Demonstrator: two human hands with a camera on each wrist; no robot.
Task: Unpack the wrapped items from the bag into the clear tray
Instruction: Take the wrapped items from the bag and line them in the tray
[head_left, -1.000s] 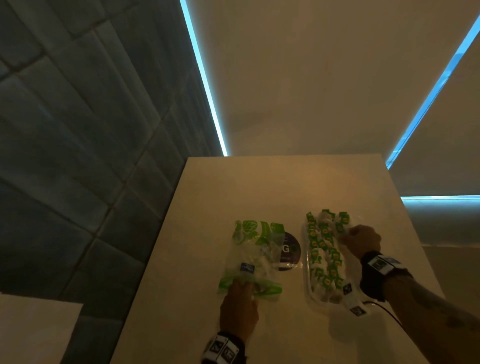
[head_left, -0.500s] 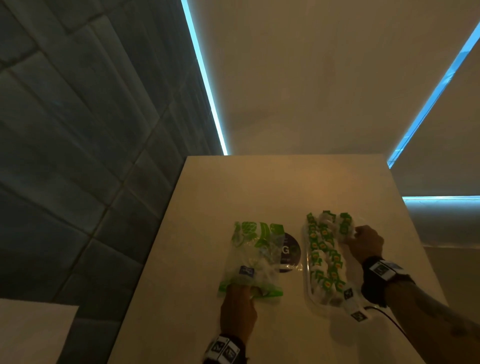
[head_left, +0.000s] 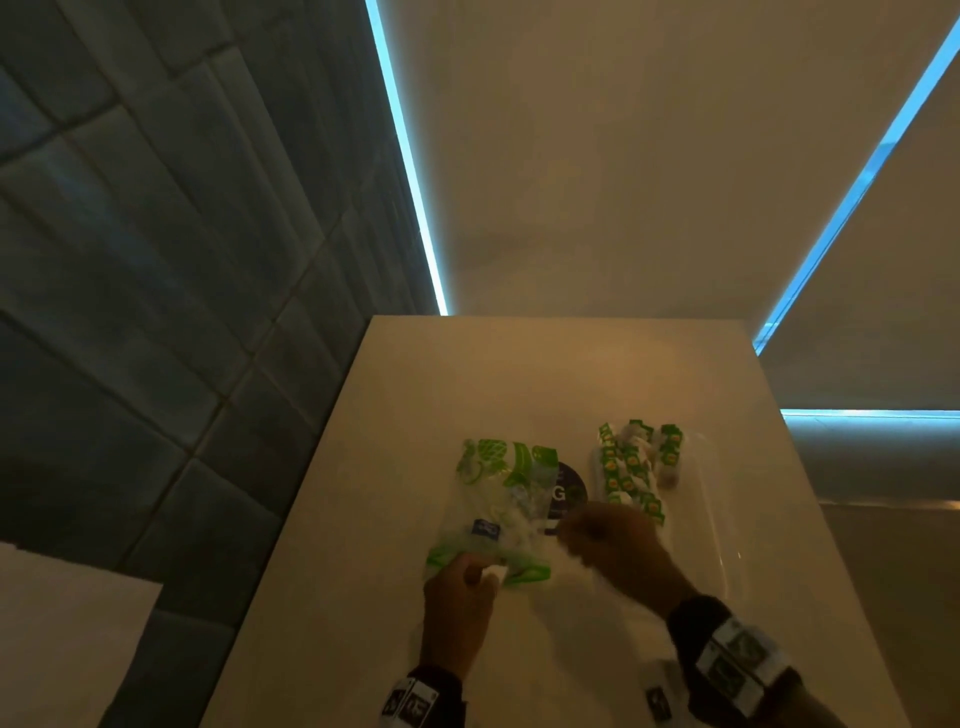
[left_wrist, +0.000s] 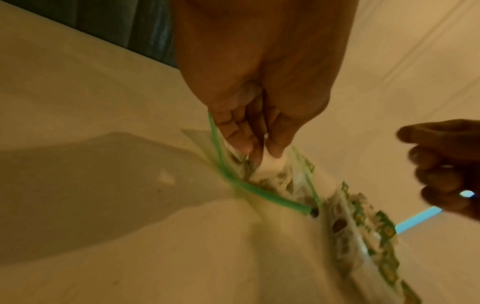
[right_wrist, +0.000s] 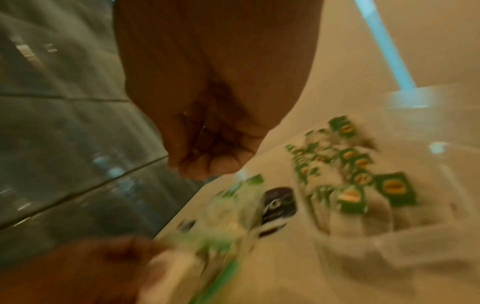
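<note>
Two hands work at one bag (head_left: 496, 512), and the near mouth of that bag is the landmark for everything else. At the mouth, the left hand (head_left: 460, 605) is the grip that counts: in the left wrist view its fingers (left_wrist: 239, 135) pinch the plastic just inside the green zip strip (left_wrist: 249, 188), holding the opening up off the counter (head_left: 467, 374). The right hand (head_left: 618, 553) hangs just to the right of the mouth, fingers curled in on themselves; the right wrist view is blurred, but I see nothing held in it, so I read it as clenched and empty. From the mouth, the bag's long axis runs straight away from the person, with its printed green end farthest off and a few wrapped items still showing faintly through the clear film. That makes the coming reach, as I judge it, a push in along that axis from the near end, and the right hand is the nearer free one to do it. Farther right of the mouth, past a dark round sticker (head_left: 569, 491) on the counter, lies the clear tray (head_left: 719, 525), its long side parallel to the bag. Wrapped items (head_left: 631, 470) with green labels already lie heaped in its far half, while its near half looks bare.
</note>
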